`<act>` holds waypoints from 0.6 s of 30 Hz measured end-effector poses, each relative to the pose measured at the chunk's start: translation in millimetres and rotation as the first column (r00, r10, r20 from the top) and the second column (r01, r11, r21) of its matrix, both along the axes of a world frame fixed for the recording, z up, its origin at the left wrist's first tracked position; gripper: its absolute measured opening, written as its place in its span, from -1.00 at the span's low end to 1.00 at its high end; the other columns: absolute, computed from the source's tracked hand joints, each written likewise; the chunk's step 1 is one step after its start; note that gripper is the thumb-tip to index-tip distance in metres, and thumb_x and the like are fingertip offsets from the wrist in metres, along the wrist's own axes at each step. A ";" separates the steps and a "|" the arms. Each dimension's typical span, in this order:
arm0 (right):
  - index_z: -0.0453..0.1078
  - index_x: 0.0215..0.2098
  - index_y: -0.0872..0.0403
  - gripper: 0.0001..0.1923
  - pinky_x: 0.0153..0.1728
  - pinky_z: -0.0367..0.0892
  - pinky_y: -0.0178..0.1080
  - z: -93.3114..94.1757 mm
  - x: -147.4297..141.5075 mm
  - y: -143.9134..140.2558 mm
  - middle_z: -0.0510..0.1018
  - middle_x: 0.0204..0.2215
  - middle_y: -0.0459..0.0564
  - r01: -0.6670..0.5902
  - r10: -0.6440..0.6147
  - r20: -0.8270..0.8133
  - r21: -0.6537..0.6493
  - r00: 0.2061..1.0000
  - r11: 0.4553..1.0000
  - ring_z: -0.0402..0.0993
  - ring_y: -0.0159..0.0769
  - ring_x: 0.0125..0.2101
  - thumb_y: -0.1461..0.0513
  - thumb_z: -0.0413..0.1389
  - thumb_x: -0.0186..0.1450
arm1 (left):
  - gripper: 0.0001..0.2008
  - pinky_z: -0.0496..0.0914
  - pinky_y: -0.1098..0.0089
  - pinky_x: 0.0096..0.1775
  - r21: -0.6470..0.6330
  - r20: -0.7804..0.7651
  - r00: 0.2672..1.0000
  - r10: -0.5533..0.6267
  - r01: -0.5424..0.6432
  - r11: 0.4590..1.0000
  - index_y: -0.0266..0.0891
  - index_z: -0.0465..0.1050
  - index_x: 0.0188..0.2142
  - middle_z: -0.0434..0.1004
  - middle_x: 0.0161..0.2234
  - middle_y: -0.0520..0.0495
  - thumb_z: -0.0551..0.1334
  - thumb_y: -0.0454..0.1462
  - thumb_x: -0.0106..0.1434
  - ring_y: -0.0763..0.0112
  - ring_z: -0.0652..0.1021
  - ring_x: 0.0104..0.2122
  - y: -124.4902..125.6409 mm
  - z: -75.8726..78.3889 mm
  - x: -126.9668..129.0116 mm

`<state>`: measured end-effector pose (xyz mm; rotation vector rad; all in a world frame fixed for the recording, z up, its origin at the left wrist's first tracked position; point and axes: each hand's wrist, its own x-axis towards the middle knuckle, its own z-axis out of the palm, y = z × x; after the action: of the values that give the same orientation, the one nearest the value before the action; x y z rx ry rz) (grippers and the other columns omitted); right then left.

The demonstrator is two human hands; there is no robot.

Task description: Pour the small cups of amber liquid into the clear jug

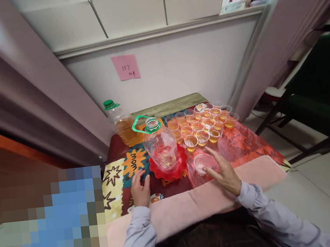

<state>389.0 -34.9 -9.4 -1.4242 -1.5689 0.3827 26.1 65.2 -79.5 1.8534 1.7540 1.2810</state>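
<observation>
My right hand (225,173) reaches over the table with its fingers apart. Its thumb is at the near rim of a clear plastic cup (199,164) that looks to have no amber drink in it; whether they touch I cannot tell. On the left, my left hand (141,189) rests at the tablecloth with thumb and fingers apart, holding nothing. Between the hands, a clear plastic jug (160,141) with a green handle and no cap stands in a red scalloped tray (183,164). A little clear liquid seems to lie at its bottom. Beyond stand several cups of amber liquid (202,138) in rows.
A second jug (124,129), green-capped and partly filled with amber liquid, stands at the back left. Along the table's near edge lies a folded pink cloth (191,205). A pink note (126,68) hangs on the wall behind. A dark green chair (319,79) is at right.
</observation>
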 end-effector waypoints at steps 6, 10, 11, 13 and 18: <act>0.25 0.32 0.06 -0.19 0.25 0.32 0.22 -14.6 80.9 51.0 0.48 0.23 0.28 0.411 -0.401 -0.209 0.005 0.892 0.912 0.45 0.11 0.21 -0.09 0.30 0.22 | -0.64 0.42 0.06 0.21 0.000 -0.006 1.000 -0.001 0.001 1.000 -0.18 0.58 -0.09 0.61 0.03 -0.19 0.24 0.00 0.31 0.12 0.58 0.08 0.9 1.0 -0.3; 0.36 0.19 0.10 -0.11 0.22 0.33 0.22 -41.1 113.3 89.5 0.53 0.15 0.32 0.365 -0.384 -0.176 -0.134 0.906 0.921 0.50 0.17 0.14 -0.12 0.39 0.01 | -0.65 0.42 0.05 0.21 -0.002 -0.009 1.000 0.000 0.000 1.000 -0.17 0.58 -0.10 0.62 0.02 -0.19 0.24 0.00 0.31 0.11 0.58 0.08 1.1 1.3 -0.9; 0.38 0.17 0.10 -0.12 0.20 0.35 0.20 -46.4 114.1 96.1 0.55 0.13 0.31 0.350 -0.374 -0.180 -0.152 0.910 0.924 0.52 0.16 0.11 -0.12 0.40 -0.01 | -0.65 0.43 0.05 0.21 -0.002 -0.009 1.000 0.000 0.000 1.000 -0.17 0.58 -0.10 0.62 0.02 -0.19 0.24 0.00 0.31 0.11 0.58 0.08 1.0 1.3 -1.1; 0.42 0.13 0.08 -0.14 0.14 0.40 0.17 -54.6 110.9 105.4 0.59 0.08 0.28 0.339 -0.370 -0.198 -0.175 0.908 0.924 0.57 0.12 0.03 -0.13 0.41 -0.03 | -0.66 0.43 0.05 0.20 -0.002 -0.008 1.000 -0.001 0.001 1.000 -0.17 0.58 -0.10 0.62 0.02 -0.19 0.24 -0.01 0.31 0.11 0.58 0.08 0.6 1.0 -1.7; 0.49 0.05 0.11 -0.22 0.07 0.44 0.18 -64.6 104.3 110.6 0.67 -0.05 0.22 0.360 -0.397 -0.259 -0.179 0.880 0.916 0.61 0.06 -0.08 -0.16 0.39 0.01 | -0.67 0.44 0.05 0.20 -0.003 -0.005 1.000 -0.008 0.008 1.000 -0.16 0.58 -0.09 0.62 0.03 -0.19 0.25 -0.01 0.32 0.12 0.58 0.08 -0.3 -0.3 -3.1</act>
<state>493.2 75.7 -74.0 -1.6489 -1.0128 0.4375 23.0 64.9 -79.8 1.8611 1.7481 1.2711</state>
